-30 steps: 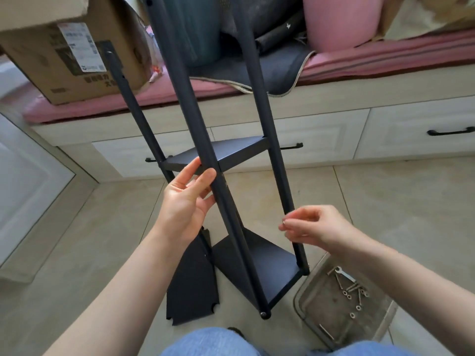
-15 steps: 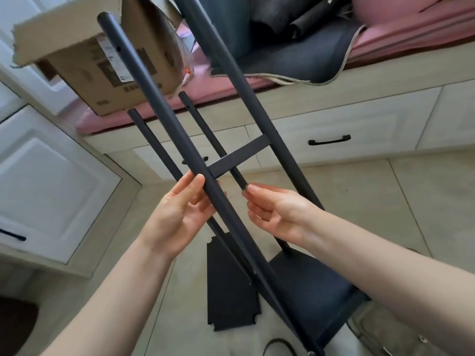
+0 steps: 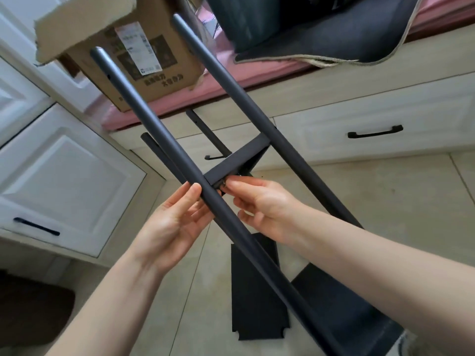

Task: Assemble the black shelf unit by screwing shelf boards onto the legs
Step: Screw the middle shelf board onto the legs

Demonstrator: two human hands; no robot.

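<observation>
The black shelf unit is tilted, its legs running from upper left to lower right. The near leg crosses in front of my hands, and a second leg lies to its right. A middle shelf board spans between them; a lower board sits near the feet. My left hand rests with straight fingers against the near leg just below the middle board. My right hand pinches a small screw at that board's corner by the near leg. A loose black board lies flat on the floor.
A torn cardboard box sits on the pink bench cushion behind the legs' upper ends. Cream drawers with black handles run below it. A white cabinet stands at the left, and a dark mat lies at the lower left.
The shelf unit has tipped over toward the left. My right hand moved from above the screw tray up to the middle board's corner. My left hand stayed on the near leg.
</observation>
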